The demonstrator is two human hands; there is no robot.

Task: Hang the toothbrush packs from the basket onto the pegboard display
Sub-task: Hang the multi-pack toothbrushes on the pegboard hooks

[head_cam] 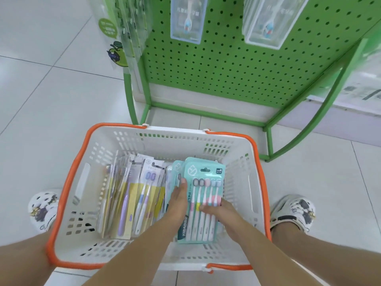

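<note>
- Your left hand (179, 200) is down inside the basket (242, 162), fingers laid fairly straight along the left edge of the top mint toothbrush pack (203, 195), fingertips up near the bristle end; cannot tell if the thumb hooks under the pack.
- Your right hand (221, 211) is on the same pack from the right, fingers curled over the brush handles at mid-length, gripping it.
- Top mint toothbrush pack lies face-up in the right half of the basket, hang-hole end toward the far wall, several brushes side by side under the blister.
- More mint packs (175, 168) are stacked under it, edges showing at its upper left.
- Yellow-card packs (132, 195) fill the left half of the basket, leaning on edge and overlapping, with purple and white brushes.
- Basket is white slotted plastic with an orange rim, on the tiled floor (41, 100) between your two patterned clogs (44, 209), its far wall near the foot of the display.
- Green pegboard display (226, 62) stands beyond the basket's far wall on a green frame.
- Two clear single-brush packs already hang high on the pegboard: one at upper centre (186, 19), one at upper right (268, 23).
- Further hanging packs with green print (123, 27) show on the display's left side.
</note>
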